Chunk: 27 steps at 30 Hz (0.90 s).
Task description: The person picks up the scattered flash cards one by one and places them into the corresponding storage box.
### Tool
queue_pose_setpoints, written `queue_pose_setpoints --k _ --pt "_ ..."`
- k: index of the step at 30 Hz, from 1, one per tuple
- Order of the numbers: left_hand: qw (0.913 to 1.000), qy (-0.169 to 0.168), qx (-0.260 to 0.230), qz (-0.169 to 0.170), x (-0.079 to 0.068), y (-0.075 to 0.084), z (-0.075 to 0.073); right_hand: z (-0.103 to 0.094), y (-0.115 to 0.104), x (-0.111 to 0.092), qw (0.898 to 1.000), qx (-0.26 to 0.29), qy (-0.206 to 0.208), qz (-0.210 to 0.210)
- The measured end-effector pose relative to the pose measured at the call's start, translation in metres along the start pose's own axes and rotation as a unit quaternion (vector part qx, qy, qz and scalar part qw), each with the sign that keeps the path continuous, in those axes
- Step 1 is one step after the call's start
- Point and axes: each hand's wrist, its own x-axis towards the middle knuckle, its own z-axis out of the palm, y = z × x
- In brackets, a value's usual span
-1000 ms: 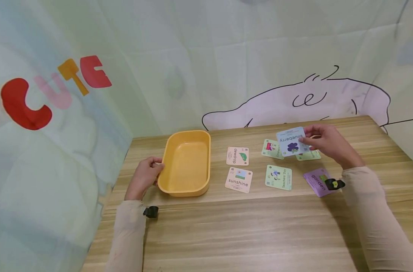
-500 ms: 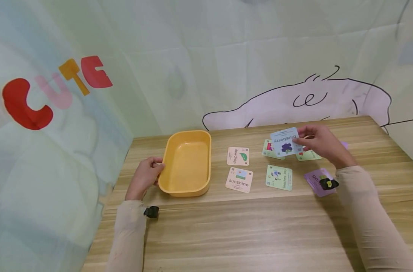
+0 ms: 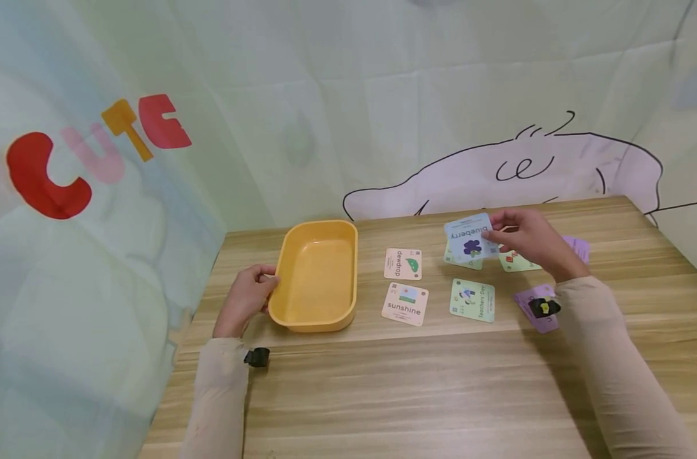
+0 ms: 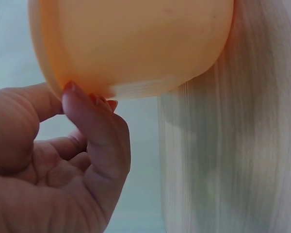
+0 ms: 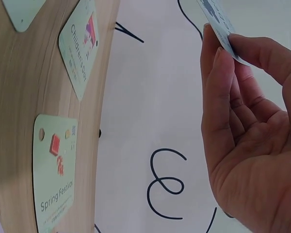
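Delicately, a person's right hand [image 3: 528,239] pinches a pale blue "blueberry" card [image 3: 469,239] between thumb and fingers at the far right of a wood-grain table [image 3: 382,389]. The card hangs clear of the tabletop, its word upside down in the head view, where it partly covers a green "Children's Day" card [image 5: 80,48] lying beneath. Beside that one, to the right, lies a green "Spring Festival" card [image 5: 56,170], and the hand's shape partly hides it in the head view.

At left, the person's left hand [image 3: 245,293] grips the left rim of a yellow tray [image 3: 316,280], thumb and fingertips meeting at its wall. The tray stands on the table, well apart from the raised card.

Between the tray and the green cards, two peach cards lie flat: "dewdrop" [image 3: 403,264] on the far side, "sunshine" [image 3: 404,304] just nearer. A green "Teachers' Day" card [image 3: 472,300] lies to their right, on the near side. Farther right are two purple cards, the nearer one [image 3: 546,324] partly covered by a black wrist device [image 3: 544,308], the farther one [image 3: 579,247] half hidden behind the right hand.
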Motion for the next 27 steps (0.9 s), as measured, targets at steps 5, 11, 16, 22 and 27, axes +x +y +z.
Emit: queue_pose_setpoints --k 5,11,16,22,27 --pt "1.0 0.002 -0.001 0.003 0.0 -0.001 -0.001 0.009 -0.006 0.006 1.0 0.014 -0.001 -0.002" --pt "0.9999 0.003 -0.009 0.012 0.0 -0.003 -0.002 0.019 -0.011 0.011 0.999 0.032 -0.006 -0.005" --pt "0.9999 0.002 -0.005 0.011 0.001 -0.002 -0.001 0.027 -0.015 0.014 0.999 0.044 -0.014 -0.015" --pt "1.0 0.004 -0.002 0.006 0.002 0.0 0.0 0.035 -0.02 0.017 0.999 0.042 -0.019 -0.017" --pt "1.0 -0.001 0.0 0.005 0.002 0.001 -0.001 0.044 -0.024 0.022 0.998 0.043 -0.02 -0.03"
